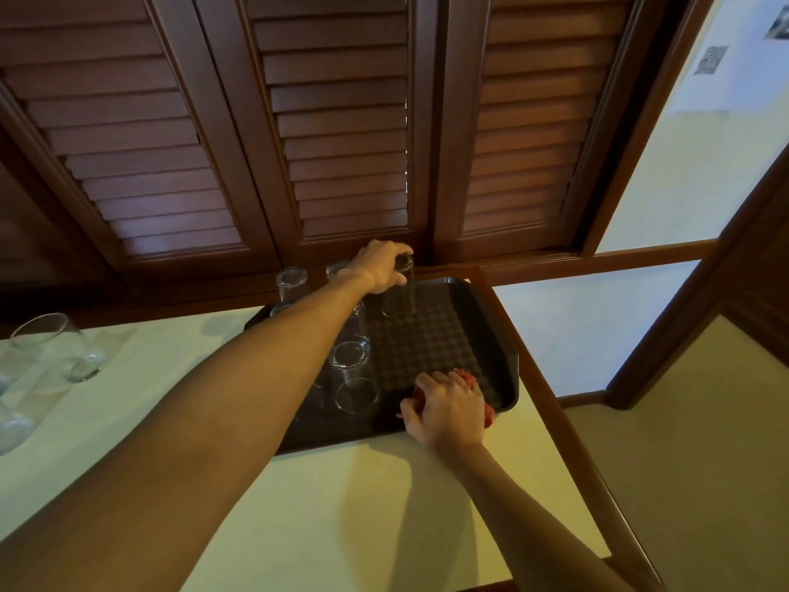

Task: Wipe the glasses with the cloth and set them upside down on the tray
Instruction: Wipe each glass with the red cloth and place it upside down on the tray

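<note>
Glasses stand upside down on the dark tray (504,361), which lies at the far right end of the pale green desk (350,506). One glass (399,292) is at the far side of the tray with its rim down on the patterned tray floor; the left hand (380,267) reaches over it, fingers (403,249) curled round its upturned base. An inverted glass nearer the camera (352,376) stands just left of the right hand (448,410), and two more, at the far left of the tray (291,286), are partly hidden by the left forearm. The right hand's fingers are clenched on a bunched red cloth (467,378), resting at the tray's near right. More glasses (55,348) wait at the desk's left edge. Dark louvred wooden shutters (324,121) rise behind the desk; cream wall with papers, print unreadable, at right.
</note>
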A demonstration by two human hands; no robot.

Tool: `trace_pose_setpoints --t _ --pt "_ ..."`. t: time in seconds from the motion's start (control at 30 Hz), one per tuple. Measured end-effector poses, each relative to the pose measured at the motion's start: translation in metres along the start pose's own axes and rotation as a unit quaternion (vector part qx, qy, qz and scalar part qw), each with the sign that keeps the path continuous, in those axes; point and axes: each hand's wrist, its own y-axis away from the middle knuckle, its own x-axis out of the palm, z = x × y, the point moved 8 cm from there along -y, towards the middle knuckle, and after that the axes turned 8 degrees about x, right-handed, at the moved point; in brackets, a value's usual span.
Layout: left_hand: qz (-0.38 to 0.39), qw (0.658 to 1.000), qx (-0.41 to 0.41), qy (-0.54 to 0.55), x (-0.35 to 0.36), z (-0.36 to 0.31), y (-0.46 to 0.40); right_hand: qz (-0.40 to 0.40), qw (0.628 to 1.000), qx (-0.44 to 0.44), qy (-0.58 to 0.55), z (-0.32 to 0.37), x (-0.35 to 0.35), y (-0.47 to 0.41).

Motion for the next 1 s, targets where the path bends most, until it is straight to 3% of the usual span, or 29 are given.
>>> trace_pose_setpoints --t 0.43,0.63,0.77,0.87,1.0 --pt "-0.008 1.0 -0.002 0.004 -0.002 0.009 0.004 0.019 1.0 0.006 0.004 0.0 0.001 0.0" --pt "-0.127 0.991 0.007 0.035 -0.041 0.021 0.065 0.058 0.998 0.007 -0.014 0.001 -0.008 0.004" --pt "-0.216 0.973 -0.002 0.086 -0.075 0.047 0.131 -0.01 0.988 0.064 -0.141 0.006 -0.028 0.02" --pt "-0.288 0.951 -0.02 0.108 -0.093 0.073 0.186 -0.036 0.969 0.023 -0.242 0.053 -0.035 0.041" --pt "-0.372 0.92 -0.068 0.101 -0.103 0.126 0.27 0.001 0.942 -0.019 -0.334 0.147 -0.024 0.077"
